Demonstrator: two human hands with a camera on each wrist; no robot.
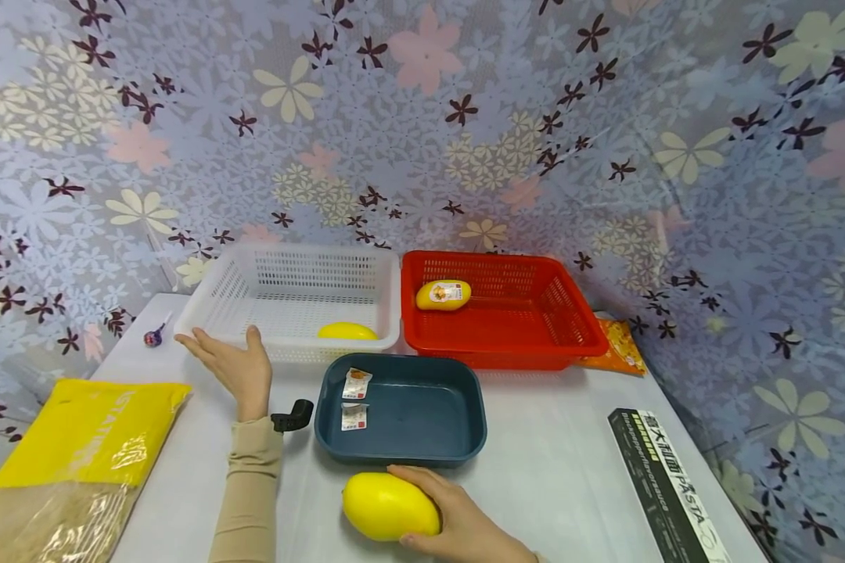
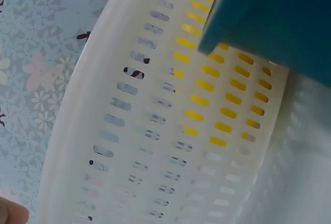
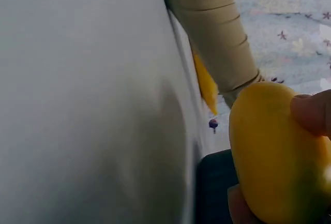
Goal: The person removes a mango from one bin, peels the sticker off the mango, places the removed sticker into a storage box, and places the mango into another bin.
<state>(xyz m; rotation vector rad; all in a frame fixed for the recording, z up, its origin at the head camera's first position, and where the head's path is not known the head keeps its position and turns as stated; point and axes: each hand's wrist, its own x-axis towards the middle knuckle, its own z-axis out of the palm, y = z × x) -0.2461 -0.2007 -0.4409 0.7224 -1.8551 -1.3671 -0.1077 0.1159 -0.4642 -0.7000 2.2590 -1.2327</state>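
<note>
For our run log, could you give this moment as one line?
right hand: grips yellow mango on table | left hand: open, by white basket

Three smooth yellow mango-shaped fruits: one near, one in the far white basket, one in the far red basket. Two perforated plastic baskets, white and red. One dark blue plastic tray. Two small white paper labels.

we see a white table bearing a white basket beside a red basket, a dark blue tray before them, a yellow mango, a yellow bag, a black pasta box, an orange packet and a lollipop.
</note>
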